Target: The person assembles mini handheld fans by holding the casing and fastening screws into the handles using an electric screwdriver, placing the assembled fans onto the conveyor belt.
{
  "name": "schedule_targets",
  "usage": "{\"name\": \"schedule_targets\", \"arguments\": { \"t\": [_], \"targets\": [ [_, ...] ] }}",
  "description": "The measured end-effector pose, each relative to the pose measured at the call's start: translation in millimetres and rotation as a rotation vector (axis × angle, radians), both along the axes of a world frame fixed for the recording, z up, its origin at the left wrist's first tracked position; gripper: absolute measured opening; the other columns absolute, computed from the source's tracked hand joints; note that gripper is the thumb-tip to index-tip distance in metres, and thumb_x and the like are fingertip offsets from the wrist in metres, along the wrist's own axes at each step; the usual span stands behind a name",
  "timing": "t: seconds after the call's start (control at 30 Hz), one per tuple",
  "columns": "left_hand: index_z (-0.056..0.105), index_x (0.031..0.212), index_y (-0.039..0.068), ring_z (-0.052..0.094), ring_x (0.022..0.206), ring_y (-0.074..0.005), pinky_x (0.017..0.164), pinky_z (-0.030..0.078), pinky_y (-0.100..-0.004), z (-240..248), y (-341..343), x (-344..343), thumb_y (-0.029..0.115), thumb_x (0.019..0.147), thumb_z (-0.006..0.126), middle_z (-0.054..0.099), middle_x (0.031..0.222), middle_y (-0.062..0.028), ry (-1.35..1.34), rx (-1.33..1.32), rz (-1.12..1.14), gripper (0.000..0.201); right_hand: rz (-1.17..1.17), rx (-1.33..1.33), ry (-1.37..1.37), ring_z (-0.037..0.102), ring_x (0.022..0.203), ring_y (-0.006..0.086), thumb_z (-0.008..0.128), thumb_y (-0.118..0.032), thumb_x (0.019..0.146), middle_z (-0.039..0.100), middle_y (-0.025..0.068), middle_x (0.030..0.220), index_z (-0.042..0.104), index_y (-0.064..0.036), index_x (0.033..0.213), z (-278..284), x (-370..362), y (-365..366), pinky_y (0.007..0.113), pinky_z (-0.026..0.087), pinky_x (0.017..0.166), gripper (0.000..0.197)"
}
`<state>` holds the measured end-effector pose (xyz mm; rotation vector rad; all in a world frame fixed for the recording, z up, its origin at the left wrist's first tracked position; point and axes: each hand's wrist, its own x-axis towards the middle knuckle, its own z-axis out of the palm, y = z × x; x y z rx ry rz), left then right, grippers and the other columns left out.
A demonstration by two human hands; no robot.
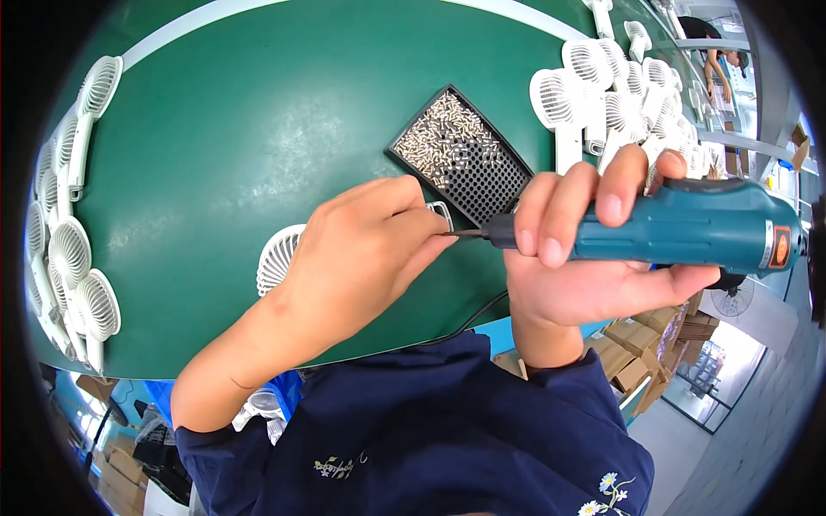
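Note:
My right hand (568, 258) grips a teal electric screwdriver (671, 225), held level with its bit pointing left. Thumb and forefinger of my left hand (370, 245) are pinched together at the tip of the thin bit (469, 232); whatever they hold there is too small or hidden to name. Under that hand is a white handheld fan (280, 260); its round grille shows on the left, while the hand covers its handle. A white loop (441, 213) shows just beyond the fingertips. Behind the bit, a black perforated tray (495, 185) carries many small silvery screws (443, 138).
White handheld fans lie in a row along the table's left edge (70, 254) and in a pile at the far right (594, 77). A black cable (482, 314) runs over the near edge of the green table (206, 181). Cardboard boxes (632, 348) stand below right. Another person (714, 64) is at far right.

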<state>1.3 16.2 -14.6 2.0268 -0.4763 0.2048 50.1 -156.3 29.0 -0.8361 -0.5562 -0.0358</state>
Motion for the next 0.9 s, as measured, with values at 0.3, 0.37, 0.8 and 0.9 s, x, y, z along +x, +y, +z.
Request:
{"name": "schedule_targets", "arguments": {
  "t": [0.3, 0.37, 0.8, 0.9],
  "targets": [
    [0.072, 0.085, 0.002, 0.058, 0.059, -0.0167, 0.05, 0.044, -0.0302, 0.0, 2.3, 0.4, 0.002, 0.074, 0.082, 0.057, 0.072, -0.0063, 0.081, -0.071, -0.017, 0.014, -0.041, 0.017, 0.004, 0.048, 0.047, 0.0157, 0.035, -0.072, 0.096, 0.052, 0.0045, 0.09, 0.044, -0.0079, 0.134, -2.5, -2.7, -0.3, 0.032, 0.039, 0.038, 0.075],
    [0.073, 0.086, 0.003, 0.059, 0.06, -0.017, 0.051, 0.044, -0.0302, 0.0, 2.5, 0.5, 0.003, 0.075, 0.081, 0.057, 0.072, -0.0063, 0.115, -0.104, -0.043, 0.013, -0.044, 0.022, 0.006, 0.047, 0.047, 0.0152, 0.035, -0.072, 0.096, 0.052, 0.0043, 0.09, 0.044, -0.0078, 0.134, -2.9, -4.4, -0.5, 0.031, 0.039, 0.038, 0.075],
    [0.074, 0.092, 0.002, 0.06, 0.063, -0.019, 0.054, 0.046, -0.0312, 3.3, 3.2, 2.6, 0.004, 0.08, 0.078, 0.06, 0.075, -0.0074, 0.245, -0.086, -0.149, 0.012, -0.044, 0.003, -0.041, 0.054, 0.055, 0.0209, 0.041, -0.071, 0.095, 0.054, 0.0073, 0.096, 0.044, -0.0085, 0.136, -8.1, -15.3, -10.6, 0.038, 0.045, 0.048, 0.075],
    [0.073, 0.094, 0.002, 0.06, 0.065, -0.0214, 0.056, 0.047, -0.0325, 1.9, 2.3, 4.0, 0.003, 0.078, 0.077, 0.058, 0.075, -0.0083, 0.186, -0.034, -0.178, 0.017, -0.004, -0.131, -0.158, 0.058, 0.06, 0.0264, 0.052, -0.07, 0.091, 0.054, 0.0088, 0.098, 0.042, -0.0089, 0.139, -3.0, -26.4, -8.4, 0.041, 0.047, 0.053, 0.078]
  ]
}}
